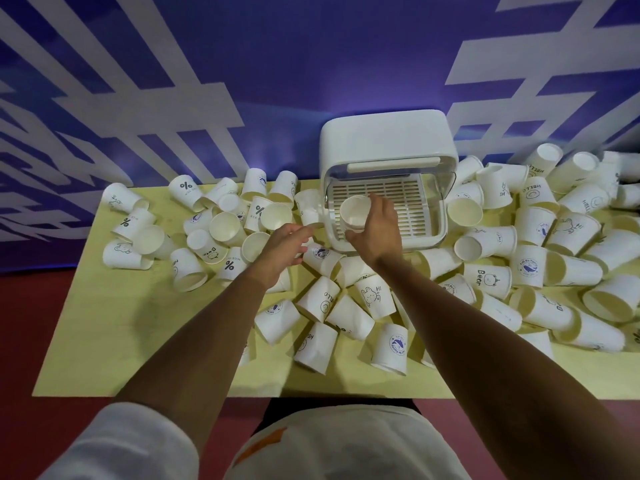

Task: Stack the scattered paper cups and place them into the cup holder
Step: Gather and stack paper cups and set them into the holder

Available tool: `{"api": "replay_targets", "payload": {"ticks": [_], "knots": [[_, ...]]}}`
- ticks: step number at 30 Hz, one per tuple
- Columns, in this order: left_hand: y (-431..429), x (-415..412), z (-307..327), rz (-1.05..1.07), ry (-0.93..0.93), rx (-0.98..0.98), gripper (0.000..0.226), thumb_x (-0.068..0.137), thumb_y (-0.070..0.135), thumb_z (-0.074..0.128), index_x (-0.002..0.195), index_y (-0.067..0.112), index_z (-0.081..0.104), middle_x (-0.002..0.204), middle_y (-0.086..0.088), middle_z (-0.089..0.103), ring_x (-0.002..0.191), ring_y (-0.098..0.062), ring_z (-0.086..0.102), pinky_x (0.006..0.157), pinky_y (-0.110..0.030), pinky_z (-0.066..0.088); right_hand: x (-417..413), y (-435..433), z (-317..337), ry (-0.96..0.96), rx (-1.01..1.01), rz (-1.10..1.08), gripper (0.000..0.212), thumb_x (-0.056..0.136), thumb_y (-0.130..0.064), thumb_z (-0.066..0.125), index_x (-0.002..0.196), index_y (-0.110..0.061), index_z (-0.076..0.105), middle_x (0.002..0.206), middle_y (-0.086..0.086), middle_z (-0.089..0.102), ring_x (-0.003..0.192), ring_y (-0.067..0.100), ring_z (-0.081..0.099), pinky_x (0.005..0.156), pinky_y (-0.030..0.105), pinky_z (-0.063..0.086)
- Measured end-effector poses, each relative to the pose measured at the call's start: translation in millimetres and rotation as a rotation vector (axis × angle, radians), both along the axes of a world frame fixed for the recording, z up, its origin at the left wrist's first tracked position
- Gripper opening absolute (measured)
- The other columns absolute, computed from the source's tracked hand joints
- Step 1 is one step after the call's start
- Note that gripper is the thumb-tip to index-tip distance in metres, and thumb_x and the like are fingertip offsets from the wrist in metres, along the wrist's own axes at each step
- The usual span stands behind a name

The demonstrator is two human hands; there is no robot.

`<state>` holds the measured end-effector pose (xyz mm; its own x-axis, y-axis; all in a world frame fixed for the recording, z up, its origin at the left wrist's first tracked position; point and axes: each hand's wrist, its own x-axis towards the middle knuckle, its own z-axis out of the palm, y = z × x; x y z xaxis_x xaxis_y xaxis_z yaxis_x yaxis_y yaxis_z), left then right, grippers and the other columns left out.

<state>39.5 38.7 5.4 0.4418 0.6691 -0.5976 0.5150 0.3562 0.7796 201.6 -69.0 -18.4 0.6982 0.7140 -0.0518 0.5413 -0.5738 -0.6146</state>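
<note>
Over the front lip of the cup holder (pixel 388 174), my right hand (pixel 375 230) is stretched out with the wrist bent, fingers clamped round a short stack of cups (pixel 355 214), mouth tipped toward me. Stack sits above the holder's slatted floor; can't tell if it touches.

Left hand (pixel 285 249) is palm down just left of the holder, fingers spread and slightly curled, holding nothing, tips near a cup (pixel 310 211) lying against the holder's left wall. Both forearms bare, white sleeve near my left shoulder.

Holder: white plastic box, rounded corners, clear hinged lid flipped up, ribbed grid tray inside. Cups: thin white paper, tapered, rolled rims, small blue and black prints (HELLO, Bear, %, whale).

Table (pixel 114 341) is pale yellow, flat and matte. Loose cups (pixel 346 317) lie on their sides all over it, packed on both sides of the holder and right under my forearms. Near-left part of the table is bare. Far side is a purple wall (pixel 277 46) with white stripes.
</note>
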Motion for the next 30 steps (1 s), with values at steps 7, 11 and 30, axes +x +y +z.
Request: {"api": "replay_targets", "payload": {"ticks": [7,11,30], "knots": [[3,-6,-6,0.009,0.019,0.004,0.032,0.092,0.036,0.064,0.118,0.017,0.061,0.116,-0.002,0.064,0.106,-0.017,0.064,0.093,-0.036,0.054,0,-1,-8,0.042,-0.063,-0.057,0.09,0.077,-0.034,0.081,0.148,-0.011,0.031,0.149,0.014,0.038,0.134,0.032,0.041,0.109,0.046,0.043],[5,-12,-8,0.033,0.037,0.023,0.031,0.091,0.034,0.064,0.117,0.018,0.062,0.113,-0.001,0.065,0.104,-0.015,0.064,0.084,-0.031,0.055,-10,-3,-1,-0.122,0.073,-0.019,0.072,0.081,-0.032,0.076,0.14,-0.011,0.042,0.137,0.011,0.048,0.123,0.027,0.048,0.103,0.04,0.047],[61,-148,-13,0.394,0.113,0.184,0.009,0.088,0.032,0.068,0.085,0.027,0.061,0.088,0.005,0.065,0.088,-0.016,0.063,0.079,-0.03,0.049,-154,90,7,-0.134,0.017,0.576,0.061,0.082,-0.027,0.074,0.134,-0.006,0.051,0.126,0.015,0.056,0.112,0.034,0.056,0.095,0.042,0.047]]}}
